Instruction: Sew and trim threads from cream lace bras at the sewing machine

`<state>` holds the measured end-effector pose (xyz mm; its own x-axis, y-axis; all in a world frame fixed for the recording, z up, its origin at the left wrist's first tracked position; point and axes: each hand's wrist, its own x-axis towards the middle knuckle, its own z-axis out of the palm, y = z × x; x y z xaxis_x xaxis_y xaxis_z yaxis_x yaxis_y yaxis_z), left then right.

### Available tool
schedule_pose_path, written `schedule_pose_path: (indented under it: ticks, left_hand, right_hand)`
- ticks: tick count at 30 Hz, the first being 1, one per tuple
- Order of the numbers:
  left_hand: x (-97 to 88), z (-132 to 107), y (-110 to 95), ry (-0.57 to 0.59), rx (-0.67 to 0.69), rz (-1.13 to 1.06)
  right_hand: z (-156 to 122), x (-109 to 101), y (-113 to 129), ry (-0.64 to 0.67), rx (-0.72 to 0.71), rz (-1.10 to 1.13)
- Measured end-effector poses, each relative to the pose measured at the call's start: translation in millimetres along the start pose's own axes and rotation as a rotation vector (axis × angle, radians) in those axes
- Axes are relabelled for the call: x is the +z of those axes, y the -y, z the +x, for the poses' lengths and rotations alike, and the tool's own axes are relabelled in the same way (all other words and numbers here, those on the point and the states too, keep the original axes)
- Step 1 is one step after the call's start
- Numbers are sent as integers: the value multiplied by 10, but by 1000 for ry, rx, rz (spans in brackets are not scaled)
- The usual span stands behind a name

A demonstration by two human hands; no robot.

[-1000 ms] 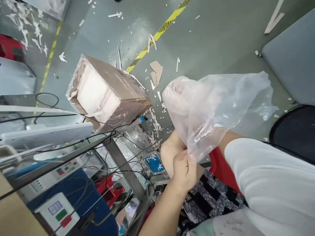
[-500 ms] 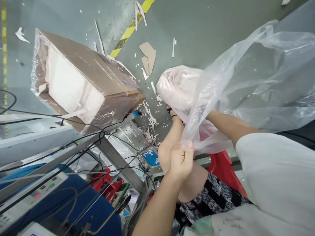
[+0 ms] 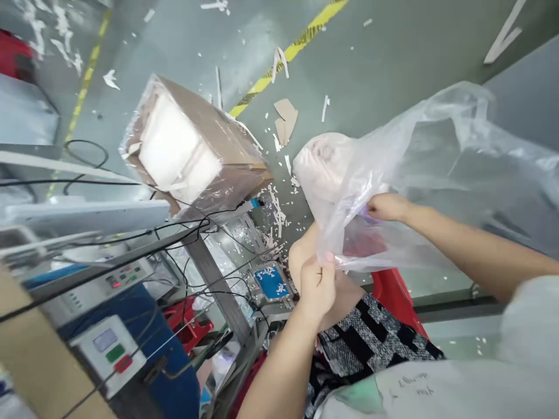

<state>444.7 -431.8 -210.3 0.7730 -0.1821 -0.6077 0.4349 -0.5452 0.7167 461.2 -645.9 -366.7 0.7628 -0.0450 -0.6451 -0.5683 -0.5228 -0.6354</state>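
Note:
My left hand (image 3: 318,286) pinches the rim of a large clear plastic bag (image 3: 388,142) between thumb and fingers, in front of my knees. My right hand (image 3: 388,207) is closed in a fist at the bag's mouth. A bit of something purple (image 3: 370,215) shows by its fingers, too little to name. At the far end of the bag lies a bulky pale pinkish-white bundle (image 3: 325,163), seen through the film and resting low near the floor. The loose film spreads out to the right, past my right forearm.
A cardboard box (image 3: 209,125) lined with plastic and filled with white material stands at the left. Paper scraps (image 3: 286,121) litter the floor. A metal frame (image 3: 218,285) with cables, a control box (image 3: 109,355) and a blue tray (image 3: 271,282) are at my left; a red stool (image 3: 395,297) is beneath me.
My right hand has come back from behind the film and now shows as a fist, with purple beside it. My left hand keeps its pinch. The view has shifted left.

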Motion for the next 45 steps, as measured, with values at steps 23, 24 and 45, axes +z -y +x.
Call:
schedule_pose_path:
  ticks: [23,24,45]
  left_hand:
    - [-19,-3112,1010,-535,-116,-1297]
    - [-53,-3214,1073,-525,-126,-1299]
    - [-461,-3742,1506,-475,282,-671]
  right_hand:
    - [-3643,875,1234,686,-1290,-291]
    - [-3622,848,1239,588,-1221,-241]
    - [-3860,1288,1159,527,-427,238]
